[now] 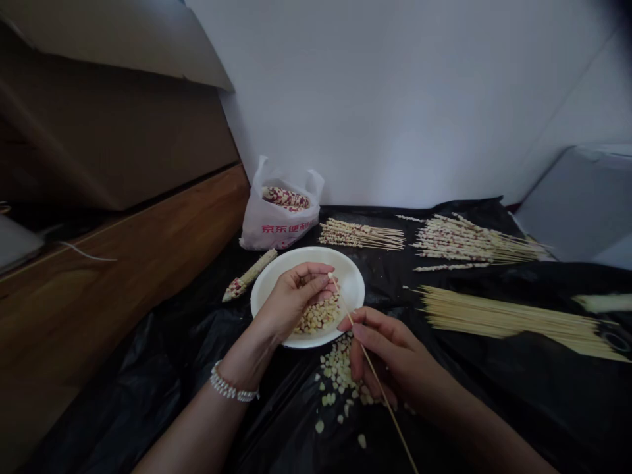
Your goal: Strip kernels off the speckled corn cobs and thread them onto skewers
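Note:
My left hand [301, 289] is over a white bowl [353, 276], its thumb and fingertips pinching a pale corn kernel [330, 275]. Between the fingers of my right hand [378, 349] runs a thin wooden skewer [376, 378], slanting up so that its tip meets the kernel. Loose kernels [318, 316] lie in the bowl, partly behind my left hand. More pale kernels [340, 365] are scattered on the black plastic sheet [276, 408], under and beside my right hand.
A partly stripped corn cob [251, 275] lies left of the bowl. Behind it stands a white plastic bag [264, 220] with speckled cobs. Kernel-threaded skewers [358, 234] and a larger bunch [454, 240] lie at the back. Bare skewers [503, 320] are on the right; a cardboard box [123, 125] is at left.

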`<state>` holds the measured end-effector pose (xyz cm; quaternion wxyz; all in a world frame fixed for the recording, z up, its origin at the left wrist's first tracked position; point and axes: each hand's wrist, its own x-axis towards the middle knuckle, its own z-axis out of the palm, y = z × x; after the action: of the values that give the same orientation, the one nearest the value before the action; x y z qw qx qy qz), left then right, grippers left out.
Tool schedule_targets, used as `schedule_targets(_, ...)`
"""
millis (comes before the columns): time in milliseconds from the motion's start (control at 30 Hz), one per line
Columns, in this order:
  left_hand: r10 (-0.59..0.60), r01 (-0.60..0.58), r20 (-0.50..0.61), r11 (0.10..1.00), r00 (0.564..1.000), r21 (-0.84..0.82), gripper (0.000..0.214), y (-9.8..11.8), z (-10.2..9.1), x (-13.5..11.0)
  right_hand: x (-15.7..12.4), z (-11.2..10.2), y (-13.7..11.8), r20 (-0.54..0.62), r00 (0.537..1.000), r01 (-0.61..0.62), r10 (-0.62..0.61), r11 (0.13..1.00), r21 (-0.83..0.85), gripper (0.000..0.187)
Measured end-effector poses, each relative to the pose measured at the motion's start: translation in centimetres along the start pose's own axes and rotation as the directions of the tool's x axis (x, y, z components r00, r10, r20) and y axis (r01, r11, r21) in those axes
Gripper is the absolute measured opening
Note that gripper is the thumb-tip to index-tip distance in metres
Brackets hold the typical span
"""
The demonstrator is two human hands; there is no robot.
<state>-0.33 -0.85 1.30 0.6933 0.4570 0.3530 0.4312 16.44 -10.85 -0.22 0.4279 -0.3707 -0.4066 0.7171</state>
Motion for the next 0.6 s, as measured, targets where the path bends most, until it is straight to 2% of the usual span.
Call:
schedule_targets(333,-0.004,0.004,0.008,1.000,1.000,-0.011,0.033,-0.02,0.46,-0.09,0.17,-0.08,0.24,0.012,1.000,-0.010,0.009,0.999,0.033,0.037)
schedule_targets(600,-0.012,0.009,-0.067,0.999,0.998,-0.037,0.034,-0.03,0.57,0.10,-0.01,-0.08,0.37,0.006,1.000,-0.026,0.026,0.999,0.042,0.036)
